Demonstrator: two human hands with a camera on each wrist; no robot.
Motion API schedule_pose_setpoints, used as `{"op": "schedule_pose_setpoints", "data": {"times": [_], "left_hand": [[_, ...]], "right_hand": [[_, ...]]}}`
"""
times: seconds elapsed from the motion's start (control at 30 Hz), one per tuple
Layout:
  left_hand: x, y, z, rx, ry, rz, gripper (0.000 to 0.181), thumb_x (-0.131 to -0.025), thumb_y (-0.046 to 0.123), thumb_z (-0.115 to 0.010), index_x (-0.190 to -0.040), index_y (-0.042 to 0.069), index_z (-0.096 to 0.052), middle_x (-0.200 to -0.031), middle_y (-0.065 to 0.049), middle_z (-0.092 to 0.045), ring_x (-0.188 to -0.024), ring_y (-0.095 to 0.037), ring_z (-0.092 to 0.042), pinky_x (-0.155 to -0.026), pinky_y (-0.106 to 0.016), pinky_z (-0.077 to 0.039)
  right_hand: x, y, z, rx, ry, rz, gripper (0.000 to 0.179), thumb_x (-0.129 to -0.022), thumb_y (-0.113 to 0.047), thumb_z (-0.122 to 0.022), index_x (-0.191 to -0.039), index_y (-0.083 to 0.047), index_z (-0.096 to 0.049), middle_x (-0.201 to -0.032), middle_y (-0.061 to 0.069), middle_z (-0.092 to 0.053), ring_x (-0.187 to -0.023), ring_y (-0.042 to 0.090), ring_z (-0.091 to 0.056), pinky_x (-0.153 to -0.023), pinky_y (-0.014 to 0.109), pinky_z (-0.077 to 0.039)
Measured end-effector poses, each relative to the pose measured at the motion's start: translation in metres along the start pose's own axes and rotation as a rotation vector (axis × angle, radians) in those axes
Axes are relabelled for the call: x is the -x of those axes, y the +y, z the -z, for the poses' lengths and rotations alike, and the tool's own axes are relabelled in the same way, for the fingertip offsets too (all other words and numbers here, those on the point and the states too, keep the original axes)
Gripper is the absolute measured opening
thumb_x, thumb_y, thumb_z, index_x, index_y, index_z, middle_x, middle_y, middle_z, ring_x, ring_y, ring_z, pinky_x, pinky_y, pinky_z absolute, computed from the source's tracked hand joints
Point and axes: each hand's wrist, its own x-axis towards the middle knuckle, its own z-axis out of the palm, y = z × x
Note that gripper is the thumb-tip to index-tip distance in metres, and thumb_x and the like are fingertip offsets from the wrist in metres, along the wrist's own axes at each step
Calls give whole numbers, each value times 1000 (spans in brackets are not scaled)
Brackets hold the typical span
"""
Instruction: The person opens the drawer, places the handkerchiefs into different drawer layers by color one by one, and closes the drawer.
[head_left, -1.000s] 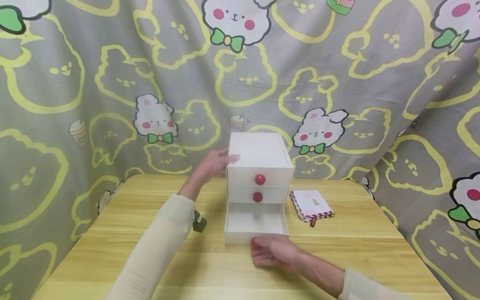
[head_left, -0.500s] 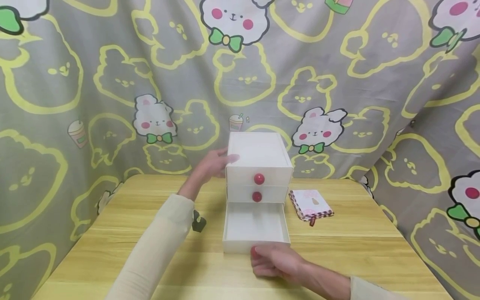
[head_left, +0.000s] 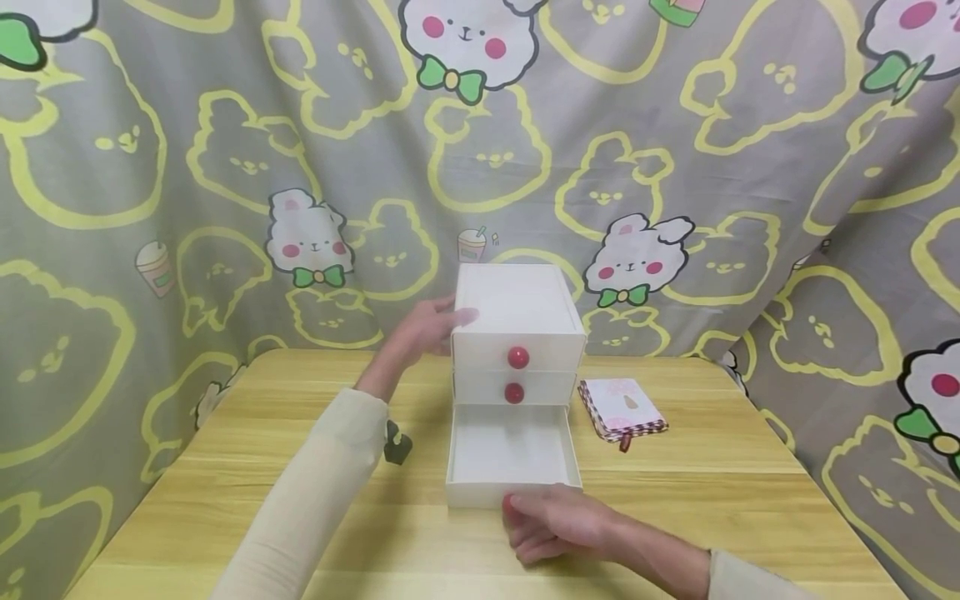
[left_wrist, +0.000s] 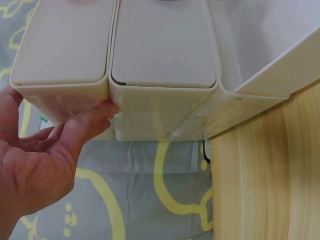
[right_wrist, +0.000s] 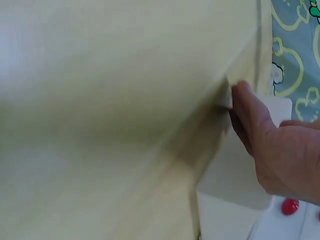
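Note:
A white mini drawer cabinet point(head_left: 517, 300) with red ball knobs stands mid-table. Its bottom drawer point(head_left: 513, 454) is pulled out with nothing inside; the two upper ones are closed. My left hand point(head_left: 431, 325) holds the cabinet's upper left, thumb over the top edge. In the left wrist view, the fingers point(left_wrist: 102, 112) press against its side wall. At the bottom drawer's front, my right hand point(head_left: 558, 525) pinches the red knob point(head_left: 508, 503), which is partly covered by the fingers. That knob is hidden behind the hand in the right wrist view.
To the cabinet's right lies a small folded cloth point(head_left: 621, 407) with a checked edge and a dark red loop. A small black object point(head_left: 397, 443) sits beside my left sleeve. A patterned curtain point(head_left: 360, 167) hangs behind the wooden table point(head_left: 247, 467).
My right hand has drawn the bottom drawer farther out toward me, mostly in the first half second. Its lower fingers have loosened slightly. The left hand has kept its place on the cabinet.

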Motion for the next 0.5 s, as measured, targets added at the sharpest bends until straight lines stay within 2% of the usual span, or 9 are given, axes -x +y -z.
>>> {"op": "schedule_pose_setpoints", "data": {"times": [0.13, 0.27, 0.5], "left_hand": [[-1, -1, 0, -7, 3, -1, 84, -92, 50, -70, -161, 23, -30, -164, -14, -35, -126, -36, -62, -98, -46, -60], [-1, -1, 0, -8, 2, 2, 84, -92, 50, -70, -161, 23, -30, -165, -14, -33, -129, -37, -60, -99, -46, -59], [0, 0, 0, -3, 1, 5, 84, -93, 50, -70, -161, 22, -29, -165, -13, -32, -131, -37, -58, -100, -47, -58]], "right_hand": [[3, -17, 14, 144, -87, -42, 47, -103, -33, -57, -116, 12, -65, -95, 26, -74, -83, 32, -75, -77, 42, -66], [6, -40, 31, 259, -145, -44, 47, -103, -33, -55, -107, 12, -69, -92, 28, -74, -79, 33, -76, -74, 43, -67], [6, -80, 65, 344, -102, 20, 43, -104, -30, -55, -106, 11, -68, -88, 18, -74, -77, 24, -74, -77, 43, -66]]}}
